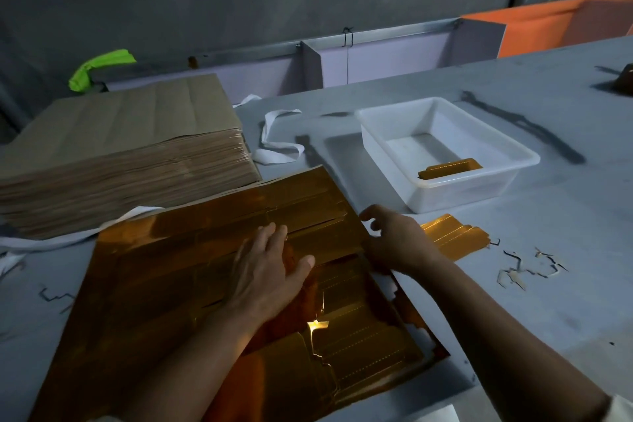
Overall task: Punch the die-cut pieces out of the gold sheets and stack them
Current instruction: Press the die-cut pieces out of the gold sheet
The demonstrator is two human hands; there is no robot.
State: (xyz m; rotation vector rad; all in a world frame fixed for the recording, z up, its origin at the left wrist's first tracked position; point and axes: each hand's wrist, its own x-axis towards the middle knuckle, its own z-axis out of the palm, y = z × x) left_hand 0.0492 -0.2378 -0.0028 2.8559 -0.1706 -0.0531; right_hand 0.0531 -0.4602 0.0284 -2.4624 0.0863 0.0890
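On the table (513,284), the gold sheet (164,284) runs diagonally, strips crosswise.

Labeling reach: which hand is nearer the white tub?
Right. The right hand is at the gold sheet's right edge, just in front of the white tub. The left hand lies flat on the sheet, farther left and nearer the person.

Gold sheet (164,284) partly under hands

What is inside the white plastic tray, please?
The white plastic tray holds gold punched pieces near its front wall; the rest of its floor is bare. That wall hides their lower part, so how many are stacked there cannot be seen.
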